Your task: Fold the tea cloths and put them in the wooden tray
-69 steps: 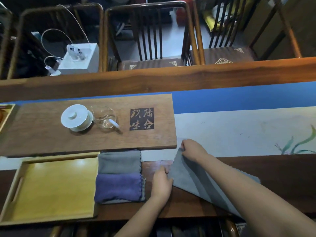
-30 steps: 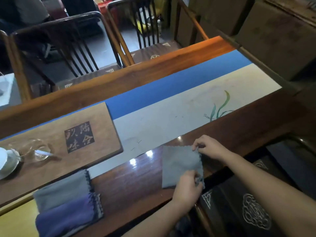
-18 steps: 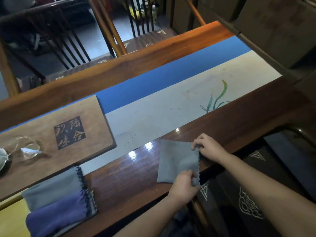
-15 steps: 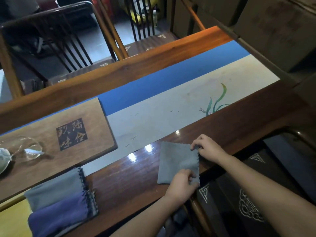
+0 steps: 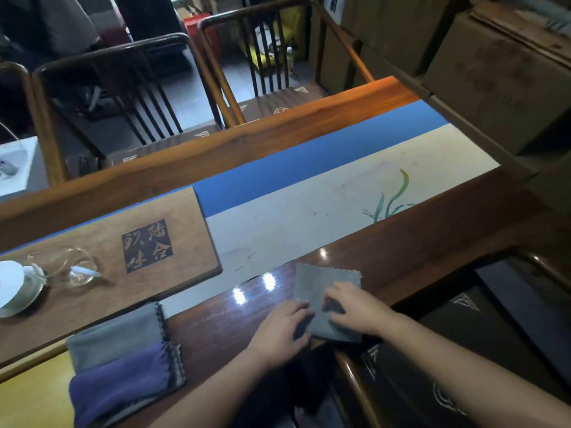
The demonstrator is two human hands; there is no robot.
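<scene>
The cloth (image 5: 321, 285) under my hands is plain grey with a scalloped edge. By the counter's (image 5: 432, 242) near left corner, a grey folded cloth (image 5: 114, 335) and a purple one (image 5: 117, 384) show dark zigzag trim. The counter is glossy reddish-brown wood. Its runner (image 5: 309, 193) has a blue band along the far side and a cream band painted with green leaves and tiny dark birds. The board (image 5: 102, 261) is brown, with a dark square of pale characters. The tray (image 5: 31, 396) is yellow.
</scene>
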